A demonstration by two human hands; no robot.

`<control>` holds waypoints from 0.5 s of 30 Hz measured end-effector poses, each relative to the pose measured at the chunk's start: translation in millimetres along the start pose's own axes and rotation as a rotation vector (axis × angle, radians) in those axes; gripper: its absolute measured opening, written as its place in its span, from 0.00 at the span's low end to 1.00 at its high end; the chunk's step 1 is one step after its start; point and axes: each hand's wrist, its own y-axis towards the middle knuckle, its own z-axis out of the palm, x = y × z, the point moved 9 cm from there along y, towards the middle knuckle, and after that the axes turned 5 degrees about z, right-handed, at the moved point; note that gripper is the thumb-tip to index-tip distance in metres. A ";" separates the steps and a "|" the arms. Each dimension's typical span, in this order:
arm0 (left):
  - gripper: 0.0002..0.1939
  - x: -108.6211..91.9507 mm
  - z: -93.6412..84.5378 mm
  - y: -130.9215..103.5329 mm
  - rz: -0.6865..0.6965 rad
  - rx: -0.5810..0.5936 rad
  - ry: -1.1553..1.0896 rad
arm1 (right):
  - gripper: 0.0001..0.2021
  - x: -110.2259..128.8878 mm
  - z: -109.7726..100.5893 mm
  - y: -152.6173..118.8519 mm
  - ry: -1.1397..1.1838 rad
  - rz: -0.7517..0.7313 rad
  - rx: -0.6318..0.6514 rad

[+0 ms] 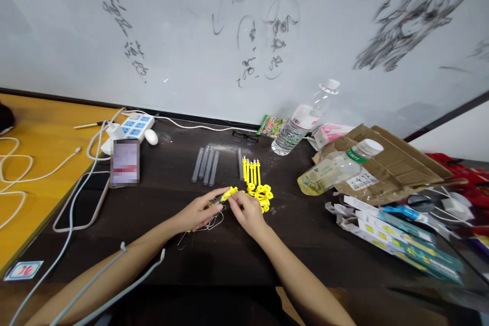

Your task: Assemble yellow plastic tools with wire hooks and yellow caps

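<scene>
Between my two hands is a small yellow plastic part (229,193), its exact kind too small to make out. My left hand (200,211) pinches its left end, while the fingers of my right hand (246,209) close on its right end. Thin bent metal wires (216,220) lie under and beside my left hand. Just past my right hand sits a pile of yellow plastic pieces (263,194). Behind that pile several yellow rods with metal tips (252,170) stand in a row. Clear plastic tubes (206,167) lie side by side farther left.
Two phones (125,163) (82,201), a power strip (133,130) and a white mouse (151,137) are at left, with cables crossing. A water bottle (296,127), a tea bottle (336,168), cardboard (389,155) and a long box (397,239) crowd the right. A whiteboard (183,51) rises behind.
</scene>
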 end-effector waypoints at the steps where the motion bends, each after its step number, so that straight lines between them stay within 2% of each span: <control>1: 0.31 -0.3 0.3 0.1 0.006 0.006 -0.020 | 0.08 1.4 -0.8 0.1 0.016 -0.008 -0.016; 5: 0.33 1.6 3.3 1.3 0.015 0.029 -0.132 | 0.04 9.3 -7.8 0.8 0.098 -0.063 -0.104; 8: 0.34 5.7 5.8 2.5 0.015 0.039 -0.199 | 0.04 1.6 -13.0 1.5 0.202 0.012 -0.164; 11: 0.34 9.7 7.5 3.5 0.018 0.047 -0.235 | 0.04 -10.7 -7.7 1.9 0.245 0.129 -0.124; 15: 0.33 11.4 6.4 4.5 0.034 0.037 -0.257 | 0.04 -15.6 1.5 2.8 0.257 0.179 -0.038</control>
